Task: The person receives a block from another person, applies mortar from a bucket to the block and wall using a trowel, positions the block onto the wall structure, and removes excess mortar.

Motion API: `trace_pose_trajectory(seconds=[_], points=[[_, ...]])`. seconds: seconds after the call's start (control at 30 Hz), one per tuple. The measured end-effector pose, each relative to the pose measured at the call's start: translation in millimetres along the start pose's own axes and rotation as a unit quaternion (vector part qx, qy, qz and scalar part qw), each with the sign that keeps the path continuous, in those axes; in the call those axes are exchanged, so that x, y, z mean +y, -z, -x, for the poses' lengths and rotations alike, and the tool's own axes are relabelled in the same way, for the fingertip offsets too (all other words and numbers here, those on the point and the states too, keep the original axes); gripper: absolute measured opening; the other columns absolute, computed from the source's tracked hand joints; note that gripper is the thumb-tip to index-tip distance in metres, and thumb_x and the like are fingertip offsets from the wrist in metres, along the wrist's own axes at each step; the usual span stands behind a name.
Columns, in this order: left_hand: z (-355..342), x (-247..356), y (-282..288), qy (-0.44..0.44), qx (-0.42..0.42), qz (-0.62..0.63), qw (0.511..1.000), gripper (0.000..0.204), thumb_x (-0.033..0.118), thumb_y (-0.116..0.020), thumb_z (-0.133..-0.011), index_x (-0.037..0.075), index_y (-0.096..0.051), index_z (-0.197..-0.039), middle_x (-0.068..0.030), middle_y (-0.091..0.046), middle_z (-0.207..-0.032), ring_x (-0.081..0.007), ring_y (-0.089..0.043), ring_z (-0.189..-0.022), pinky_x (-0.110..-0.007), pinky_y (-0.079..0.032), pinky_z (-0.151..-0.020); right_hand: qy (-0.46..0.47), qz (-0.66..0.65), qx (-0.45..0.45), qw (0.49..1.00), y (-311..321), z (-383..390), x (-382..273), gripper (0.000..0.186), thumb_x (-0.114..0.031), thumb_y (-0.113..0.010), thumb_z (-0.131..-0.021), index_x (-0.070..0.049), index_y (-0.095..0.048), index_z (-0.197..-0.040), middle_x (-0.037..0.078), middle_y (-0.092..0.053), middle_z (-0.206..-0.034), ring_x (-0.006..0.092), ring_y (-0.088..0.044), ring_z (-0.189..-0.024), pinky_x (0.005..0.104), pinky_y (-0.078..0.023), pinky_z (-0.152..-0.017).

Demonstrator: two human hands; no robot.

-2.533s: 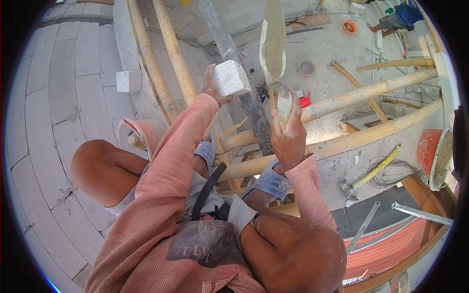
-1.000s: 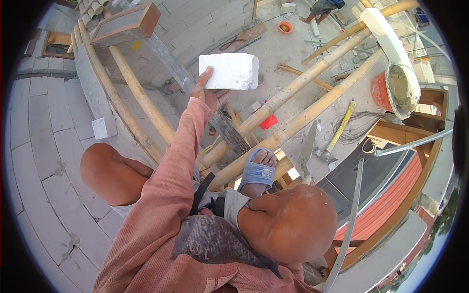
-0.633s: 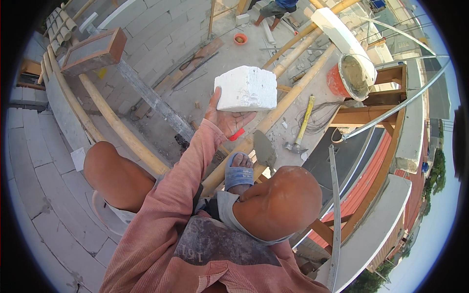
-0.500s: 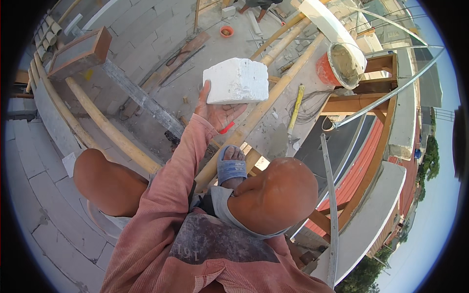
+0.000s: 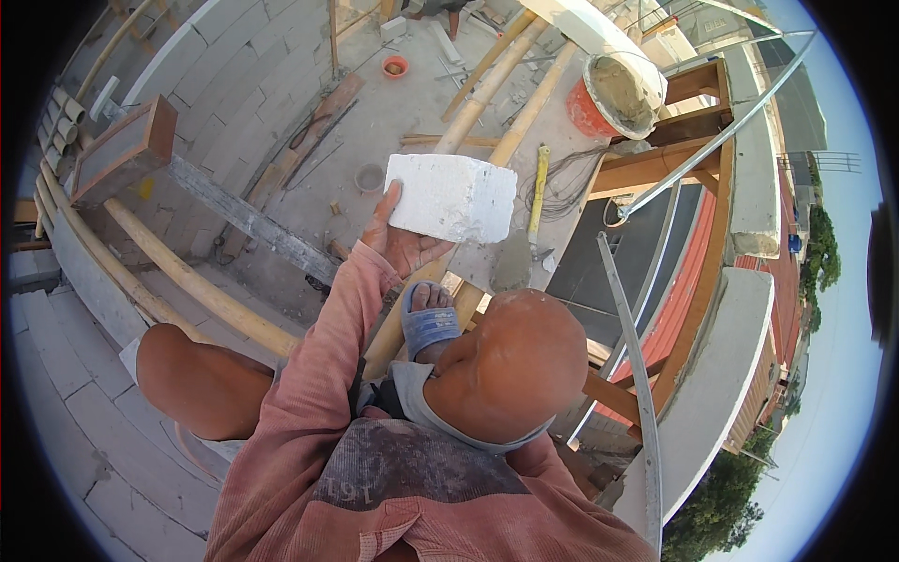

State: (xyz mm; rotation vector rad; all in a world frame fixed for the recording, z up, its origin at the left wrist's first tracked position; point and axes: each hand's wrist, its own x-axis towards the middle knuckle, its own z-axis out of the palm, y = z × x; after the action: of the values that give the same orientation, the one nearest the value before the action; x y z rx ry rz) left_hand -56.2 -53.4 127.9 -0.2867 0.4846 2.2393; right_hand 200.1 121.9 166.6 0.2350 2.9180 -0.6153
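My left hand (image 5: 401,245) holds a white, rough-faced building block (image 5: 449,197) out in front of me. Its thumb presses on the block's left side, while the palm and other fingers support it from below. Nothing of my right hand shows; that arm's pink sleeve drops out of sight behind my bent right knee (image 5: 524,365). Under the block, my foot in a blue slide sandal (image 5: 431,326) rests near bamboo poles. Just right of the block lies a yellow-handled tool (image 5: 537,197), with a grey patch beside its lower end.
A red bucket (image 5: 582,110) of mortar stands at the far right, close to a wooden frame (image 5: 646,173). Bamboo poles (image 5: 201,272) and a plank (image 5: 253,215) cross the left side. A metal strut (image 5: 632,361) rises at right. Further off are a small orange bowl (image 5: 394,66) and another person's leg.
My view has shifted, so the surroundings sit further left. The block has come lower and nearer to me, tilting in my left hand. A small grey round container now shows behind it.
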Motion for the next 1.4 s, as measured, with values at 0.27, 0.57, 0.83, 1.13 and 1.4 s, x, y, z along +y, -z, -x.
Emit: trace_pose_trajectory(seconds=[0.27, 0.57, 0.83, 1.13, 1.4], points=[[-16.2, -40.3, -26.5, 0.038, 0.006, 0.032, 0.999, 0.096, 0.069, -0.067, -0.081, 0.011, -0.034, -0.15, -0.0166, -0.049, -0.142, -0.0354, -0.055, -0.127, -0.047, -0.05, -0.105, -0.123, -0.008, 0.084, 0.989, -72.0, 17.3, 71.4, 0.067, -0.037, -0.06, -0.097, -0.001, -0.035, -0.148, 0.019, -0.047, -0.132, 0.0362, -0.046, -0.122, 0.0432, -0.037, -0.106], [-19.9, -57.4, -39.1, 0.049, -0.012, 0.048, 0.998, 0.091, 0.06, -0.072, -0.083, 0.008, -0.035, -0.148, -0.0186, -0.051, -0.14, -0.0361, -0.053, -0.129, -0.049, -0.045, -0.11, -0.12, -0.291, 0.237, 0.919, 105.1, -98.9, -1.5, 0.091, -0.047, -0.067, -0.092, 0.005, -0.024, -0.152, 0.028, -0.04, -0.141, 0.0374, -0.045, -0.129, 0.0437, -0.037, -0.11], [-21.2, -70.8, -104.4, 0.058, -0.092, -0.018, 0.994, 0.096, 0.059, -0.072, -0.084, 0.013, -0.024, -0.154, -0.019, -0.041, -0.149, -0.0345, -0.042, -0.139, -0.049, -0.036, -0.117, -0.09, -0.403, 0.143, 0.899, 178.7, -142.1, -16.9, 0.108, -0.044, -0.082, -0.075, 0.004, -0.023, -0.152, 0.03, -0.041, -0.141, 0.035, -0.048, -0.129, 0.0381, -0.039, -0.109], [-16.8, -41.6, -95.5, 0.081, -0.207, -0.163, 0.961, 0.105, 0.08, -0.054, -0.08, 0.033, -0.004, -0.16, -0.0207, -0.026, -0.159, -0.0375, -0.034, -0.143, -0.053, -0.033, -0.115, -0.115, -0.27, 0.399, 0.869, 384.5, -144.2, 69.9, 0.092, -0.046, -0.08, -0.074, 0.004, -0.042, -0.141, 0.025, -0.063, -0.112, 0.0285, -0.067, -0.103, 0.0362, -0.053, -0.09], [-24.8, -34.9, -54.0, 0.085, -0.125, -0.227, 0.962, 0.099, 0.081, -0.045, -0.085, 0.03, -0.006, -0.16, -0.0189, -0.029, -0.158, -0.0347, -0.037, -0.142, -0.05, -0.035, -0.112, -0.21, -0.005, 0.468, 0.859, 510.5, -122.9, 216.1, 0.094, -0.044, -0.083, -0.067, 0.0, -0.046, -0.141, 0.027, -0.062, -0.119, 0.0346, -0.067, -0.102, 0.039, -0.054, -0.089]])
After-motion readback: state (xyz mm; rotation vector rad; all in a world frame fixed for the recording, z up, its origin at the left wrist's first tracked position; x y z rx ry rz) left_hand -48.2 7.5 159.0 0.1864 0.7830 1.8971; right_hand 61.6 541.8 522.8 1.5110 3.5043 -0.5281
